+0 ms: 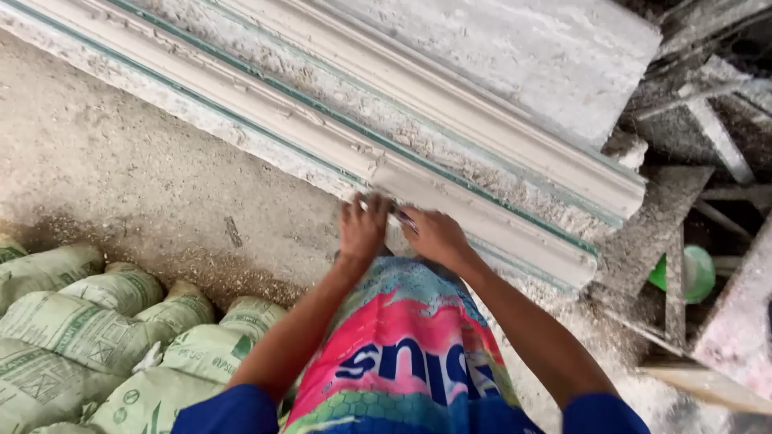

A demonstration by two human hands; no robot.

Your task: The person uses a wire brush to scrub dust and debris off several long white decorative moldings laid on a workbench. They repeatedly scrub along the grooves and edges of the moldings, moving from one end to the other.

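- Left hand (363, 229) lies palm-down, fingers spread flat on the near edge of a long white plaster cornice moulding (322, 137), centre of frame. It grips nothing; it presses and steadies.
- Right hand (434, 235), just beside the left, is closed narrowly around a small thin tool (404, 219). Only a short reddish-and-pale tip shows between the hands, too small to tell its kind.
- Moulding's place: it runs as a band from upper left of frame to right of centre, ending in a cut face near the right. More moulding lengths (515, 64) are stacked alongside it toward the top of frame, with thin green lines along their edges.
- Long axis: diagonal, upper left down to lower right. The ridged profile faces up; the near long edge faces the person. The hands sit near the lower-right end rather than mid-length.
- Doing the work well, as I judge it: keep the left palm close to the tool tip so the brittle edge is backed up; draw the tool along the long axis, not across it, with light pressure; stay clear of the cut end, where a corner would chip soonest.
- Around: grey dusty floor (121, 161) at left; pale green woven sacks (88, 321) lower left; plaster-crusted wooden frames (691, 153) and a green round object (698, 273) at right. A bright multicoloured apron (402, 354) fills bottom centre.
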